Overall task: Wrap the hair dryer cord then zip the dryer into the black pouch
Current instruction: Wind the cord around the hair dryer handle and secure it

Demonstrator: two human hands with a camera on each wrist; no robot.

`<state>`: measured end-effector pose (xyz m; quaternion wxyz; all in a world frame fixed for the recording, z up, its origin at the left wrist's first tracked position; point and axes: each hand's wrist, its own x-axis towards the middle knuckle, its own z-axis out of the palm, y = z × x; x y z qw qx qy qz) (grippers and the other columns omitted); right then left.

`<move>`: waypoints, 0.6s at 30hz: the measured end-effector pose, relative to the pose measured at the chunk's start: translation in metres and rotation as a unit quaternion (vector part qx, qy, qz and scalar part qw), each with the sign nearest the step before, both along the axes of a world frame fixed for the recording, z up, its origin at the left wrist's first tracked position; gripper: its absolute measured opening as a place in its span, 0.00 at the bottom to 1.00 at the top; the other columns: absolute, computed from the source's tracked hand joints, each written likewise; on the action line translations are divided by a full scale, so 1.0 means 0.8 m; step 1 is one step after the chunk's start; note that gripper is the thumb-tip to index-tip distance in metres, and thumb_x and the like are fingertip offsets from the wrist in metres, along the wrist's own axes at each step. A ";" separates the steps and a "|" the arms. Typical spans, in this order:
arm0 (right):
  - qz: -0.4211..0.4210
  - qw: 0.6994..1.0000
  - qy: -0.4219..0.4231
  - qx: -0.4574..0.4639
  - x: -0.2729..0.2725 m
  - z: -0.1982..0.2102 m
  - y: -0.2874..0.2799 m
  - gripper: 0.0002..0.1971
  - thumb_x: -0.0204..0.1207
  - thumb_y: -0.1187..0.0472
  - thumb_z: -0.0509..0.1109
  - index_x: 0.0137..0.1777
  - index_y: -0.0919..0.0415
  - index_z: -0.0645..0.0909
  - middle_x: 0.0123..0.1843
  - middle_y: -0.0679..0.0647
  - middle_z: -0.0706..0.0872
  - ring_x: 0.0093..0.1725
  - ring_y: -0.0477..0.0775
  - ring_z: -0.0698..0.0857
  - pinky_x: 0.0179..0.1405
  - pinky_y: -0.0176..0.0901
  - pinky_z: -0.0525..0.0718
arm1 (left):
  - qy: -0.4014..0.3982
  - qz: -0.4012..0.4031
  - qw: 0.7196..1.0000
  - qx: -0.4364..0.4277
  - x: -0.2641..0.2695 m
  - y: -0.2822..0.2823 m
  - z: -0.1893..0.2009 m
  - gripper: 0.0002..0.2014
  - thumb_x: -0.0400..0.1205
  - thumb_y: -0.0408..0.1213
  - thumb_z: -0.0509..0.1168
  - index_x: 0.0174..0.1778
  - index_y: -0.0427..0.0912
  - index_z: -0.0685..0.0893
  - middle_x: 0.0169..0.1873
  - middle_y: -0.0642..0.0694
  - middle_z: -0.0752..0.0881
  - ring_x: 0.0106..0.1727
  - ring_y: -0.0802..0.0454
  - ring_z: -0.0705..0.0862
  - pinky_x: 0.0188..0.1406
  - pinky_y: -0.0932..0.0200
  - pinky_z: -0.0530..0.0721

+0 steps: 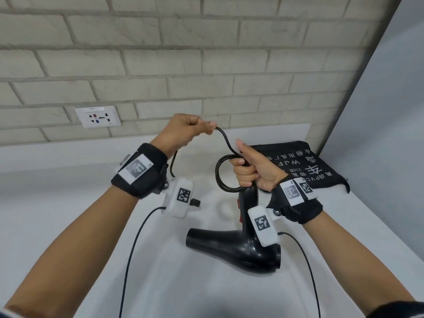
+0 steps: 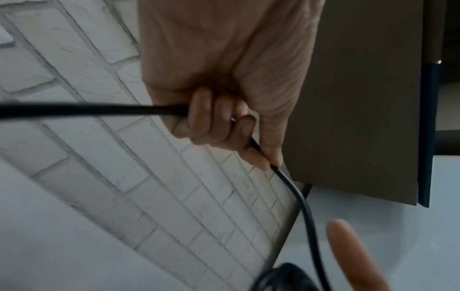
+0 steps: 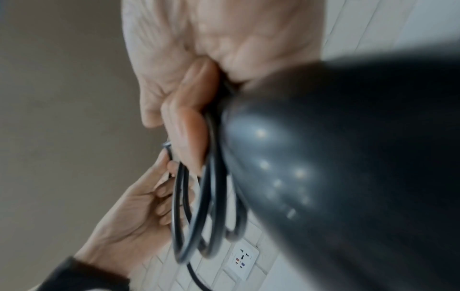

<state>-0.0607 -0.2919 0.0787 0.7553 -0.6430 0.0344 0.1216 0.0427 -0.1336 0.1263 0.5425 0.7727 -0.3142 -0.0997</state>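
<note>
left hand [image 1: 183,131] pinching cord [image 1: 226,143] upper centre, up-left of right hand [image 1: 254,171] gripping coils against upright dryer [image 1: 241,244] handle

One hair dryer [image 1: 238,246] hangs below the right hand [image 1: 254,171], one of two hands; the left hand [image 1: 183,131] is the other. One cord [image 1: 226,138] runs between the two grips. One black pouch [image 1: 321,166] lies beyond the right grip. One wall socket [image 1: 98,116] sits left of the left grip.
</note>
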 end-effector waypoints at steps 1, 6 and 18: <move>-0.002 1.000 -0.006 -0.012 -0.001 0.000 0.002 0.21 0.70 0.39 0.56 0.25 0.53 0.61 0.12 0.40 0.57 0.13 0.42 0.50 0.13 0.31 0.60 | -0.006 0.016 1.000 -0.001 0.002 -0.003 0.001 0.13 0.78 0.42 0.68 0.28 0.43 0.80 0.11 0.61 0.76 0.16 0.68 0.73 0.16 0.80 0.64; -0.080 0.997 -0.002 0.023 -0.002 -0.008 -0.017 0.26 0.82 0.49 0.51 0.20 0.51 0.64 0.11 0.40 0.57 0.10 0.39 0.55 0.10 0.31 0.59 | 0.044 -0.098 0.981 0.162 0.021 0.023 -0.035 0.14 0.75 0.52 0.66 0.31 0.46 0.83 0.20 0.54 0.69 0.24 0.58 0.65 0.23 0.69 0.63; -0.131 0.991 -0.004 0.002 -0.001 -0.011 -0.025 0.21 0.83 0.50 0.53 0.27 0.54 0.61 0.11 0.42 0.57 0.10 0.39 0.54 0.10 0.31 0.59 | 0.143 -0.343 0.892 0.257 -0.007 0.052 -0.088 0.07 0.69 0.48 0.71 0.39 0.53 0.89 0.37 0.55 0.90 0.39 0.61 0.84 0.38 0.70 0.78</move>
